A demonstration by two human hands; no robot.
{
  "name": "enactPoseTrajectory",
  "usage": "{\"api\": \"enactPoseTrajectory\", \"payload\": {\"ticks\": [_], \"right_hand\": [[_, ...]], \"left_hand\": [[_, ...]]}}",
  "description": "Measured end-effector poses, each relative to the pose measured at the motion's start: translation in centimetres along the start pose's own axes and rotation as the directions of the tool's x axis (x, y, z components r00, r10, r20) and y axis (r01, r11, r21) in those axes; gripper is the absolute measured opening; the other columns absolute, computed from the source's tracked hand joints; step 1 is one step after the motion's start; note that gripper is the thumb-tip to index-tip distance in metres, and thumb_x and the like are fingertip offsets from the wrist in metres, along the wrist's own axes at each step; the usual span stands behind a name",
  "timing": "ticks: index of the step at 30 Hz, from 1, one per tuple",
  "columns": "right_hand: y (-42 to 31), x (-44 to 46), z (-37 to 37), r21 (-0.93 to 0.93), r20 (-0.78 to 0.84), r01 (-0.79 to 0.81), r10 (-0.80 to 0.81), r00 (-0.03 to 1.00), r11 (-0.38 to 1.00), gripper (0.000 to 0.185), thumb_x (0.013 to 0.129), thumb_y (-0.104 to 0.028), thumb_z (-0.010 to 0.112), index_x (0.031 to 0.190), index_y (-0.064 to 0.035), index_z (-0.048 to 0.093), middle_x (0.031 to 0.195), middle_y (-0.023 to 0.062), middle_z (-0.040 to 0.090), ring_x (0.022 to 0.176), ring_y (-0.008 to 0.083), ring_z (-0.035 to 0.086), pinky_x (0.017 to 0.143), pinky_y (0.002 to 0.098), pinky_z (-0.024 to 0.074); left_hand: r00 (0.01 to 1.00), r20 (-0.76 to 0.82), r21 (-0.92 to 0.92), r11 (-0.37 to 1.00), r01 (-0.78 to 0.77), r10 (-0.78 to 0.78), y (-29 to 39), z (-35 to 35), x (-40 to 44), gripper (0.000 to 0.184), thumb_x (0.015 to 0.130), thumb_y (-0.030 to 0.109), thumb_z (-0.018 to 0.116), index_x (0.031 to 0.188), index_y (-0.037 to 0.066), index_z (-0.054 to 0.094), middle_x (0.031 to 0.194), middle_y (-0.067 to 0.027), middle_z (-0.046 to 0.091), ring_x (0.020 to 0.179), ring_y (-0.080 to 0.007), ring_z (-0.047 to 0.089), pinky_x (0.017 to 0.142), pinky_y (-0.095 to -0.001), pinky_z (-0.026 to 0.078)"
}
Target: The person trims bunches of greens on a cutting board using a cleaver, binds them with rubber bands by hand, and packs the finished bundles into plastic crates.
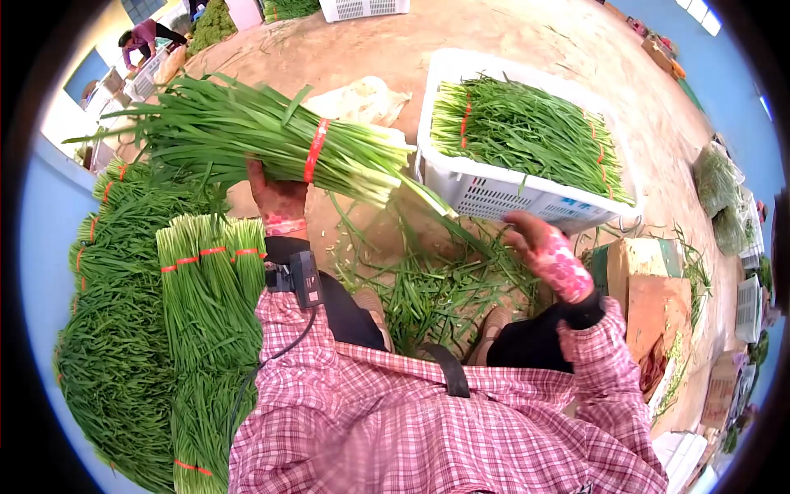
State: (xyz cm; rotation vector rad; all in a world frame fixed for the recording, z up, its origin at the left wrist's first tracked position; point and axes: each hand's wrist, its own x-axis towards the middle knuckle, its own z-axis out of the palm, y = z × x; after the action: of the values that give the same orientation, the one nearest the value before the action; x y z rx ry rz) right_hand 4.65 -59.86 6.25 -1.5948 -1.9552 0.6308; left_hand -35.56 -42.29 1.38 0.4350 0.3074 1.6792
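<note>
A large bundle of green leafy stalks (239,136), bound with a red band, rests in my left hand (278,196), which grips it from below. Its pale cut ends point right, towards the white crate. My right hand (539,247) is just below the crate's near side, fingers apart and slightly curled, with nothing in it. More banded bundles lie in the white crate (485,185). To the left, several banded bundles (210,288) stand and lie beside a larger heap of greens (115,354).
Loose leaves (428,296) litter the floor between my feet. A cardboard box (658,305) stands at my right. A pale plastic bag (362,100) lies behind the held bundle. Another person (146,37) bends over crates at the far left.
</note>
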Motion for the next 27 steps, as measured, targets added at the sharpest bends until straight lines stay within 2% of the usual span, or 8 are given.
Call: {"api": "enactPoseTrajectory", "payload": {"ticks": [1, 3, 5, 6, 13, 19, 21, 27], "right_hand": [[-3.2, 1.3, 1.2, 0.376, 0.063, -0.121, 0.105, 0.992, 0.918, 0.037, 0.097, -0.022, 0.059, 0.129, -0.0025, 0.057, 0.101, 0.0101, 0.064, 0.099, 0.0223, 0.062, 0.084, 0.0346, 0.0508], [-4.8, 2.9, 5.2, 0.731, 0.033, -0.058, 0.049, 0.998, 0.68, 0.039, 0.098, -0.017, 0.059, 0.133, 0.0003, 0.053, 0.097, 0.004, 0.063, 0.085, 0.0136, 0.061, 0.074, 0.0289, 0.0512], [-7.7, 3.8, 5.4, 0.794, 0.103, -0.183, 0.169, 0.98, 0.579, 0.032, 0.096, -0.01, 0.06, 0.125, 0.0007, 0.058, 0.089, 0.0018, 0.064, 0.073, 0.0098, 0.058, 0.065, 0.0234, 0.048], [-8.5, 4.2, 5.2, 0.818, 0.141, -0.241, 0.225, 0.964, 0.521, 0.028, 0.095, -0.006, 0.06, 0.122, 0.0009, 0.06, 0.085, 0.0007, 0.064, 0.067, 0.0078, 0.056, 0.06, 0.0206, 0.0464], [-7.7, 5.9, 5.4, 0.736, -0.141, -0.053, 0.229, 0.963, 0.675, 0.021, 0.091, -0.003, 0.064, 0.111, 0.0039, 0.066, 0.075, 0.0001, 0.063, 0.06, 0.0052, 0.056, 0.054, 0.0195, 0.0448], [-9.8, 7.3, 5.0, 0.739, -0.002, -0.128, 0.193, 0.981, 0.661, 0.023, 0.089, -0.004, 0.065, 0.111, 0.0021, 0.07, 0.086, 0.0058, 0.071, 0.062, 0.0069, 0.059, 0.054, 0.0209, 0.0472], [-9.5, 7.2, 3.9, 0.7, 0.067, -0.158, 0.156, 0.985, 0.697, 0.024, 0.089, -0.002, 0.064, 0.112, 0.0017, 0.07, 0.087, 0.0062, 0.071, 0.064, 0.0076, 0.062, 0.055, 0.0215, 0.0473], [-7.7, 7.6, 3.6, 0.7, -0.177, -0.024, 0.206, 0.963, 0.713, 0.015, 0.088, 0.0, 0.061, 0.099, 0.0043, 0.069, 0.083, 0.0082, 0.071, 0.07, 0.0137, 0.067, 0.061, 0.0261, 0.0506]], "left_hand": [[1.0, -0.001, -0.001, 1.0, -0.015, 0.015, 0.0, 0.4, 0.0, 0.054, 0.091, 0.043, 0.064, 0.133, 0.01, 0.053, 0.131, -0.0062, 0.059, 0.119, -0.026, 0.057, 0.101, -0.0487, 0.047], [0.999, -0.006, -0.008, 0.999, -0.052, 0.052, -0.2, 1.1, -0.4, 0.054, 0.091, 0.041, 0.065, 0.134, 0.01, 0.053, 0.131, -0.0064, 0.059, 0.119, -0.0261, 0.056, 0.101, -0.0489, 0.047], [1.0, 0.025, -0.02, 1.0, -0.001, 0.002, -0.2, 1.0, -0.7, 0.054, 0.09, 0.039, 0.066, 0.134, 0.01, 0.053, 0.133, -0.0068, 0.058, 0.12, -0.0264, 0.056, 0.102, -0.0492, 0.047], [0.999, 0.043, -0.026, 0.999, 0.025, -0.024, -0.1, 1.0, -0.7, 0.055, 0.09, 0.039, 0.067, 0.134, 0.01, 0.053, 0.133, -0.007, 0.058, 0.12, -0.0266, 0.056, 0.102, -0.0493, 0.046], [0.989, 0.146, -0.054, 0.999, 0.005, 0.002, -0.5, 1.5, -1.4, 0.053, 0.093, 0.037, 0.064, 0.136, 0.01, 0.052, 0.135, -0.0082, 0.057, 0.124, -0.0282, 0.054, 0.105, -0.0501, 0.044], [0.97, 0.236, -0.242, 0.963, 0.122, -0.064, -1.6, 1.2, -1.1, 0.048, 0.095, 0.036, 0.061, 0.136, 0.011, 0.053, 0.136, -0.0072, 0.058, 0.124, -0.0278, 0.054, 0.108, -0.0523, 0.041], [0.979, 0.192, -0.227, 0.968, 0.106, -0.063, -1.7, 1.0, -1.1, 0.048, 0.094, 0.037, 0.062, 0.134, 0.011, 0.055, 0.135, -0.0067, 0.058, 0.124, -0.0267, 0.054, 0.108, -0.0532, 0.041], [0.993, 0.078, -0.242, 0.965, 0.105, -0.088, -1.5, 1.5, -0.9, 0.044, 0.093, 0.037, 0.064, 0.128, 0.011, 0.059, 0.129, -0.0064, 0.062, 0.119, -0.0257, 0.058, 0.104, -0.0507, 0.045]]}}
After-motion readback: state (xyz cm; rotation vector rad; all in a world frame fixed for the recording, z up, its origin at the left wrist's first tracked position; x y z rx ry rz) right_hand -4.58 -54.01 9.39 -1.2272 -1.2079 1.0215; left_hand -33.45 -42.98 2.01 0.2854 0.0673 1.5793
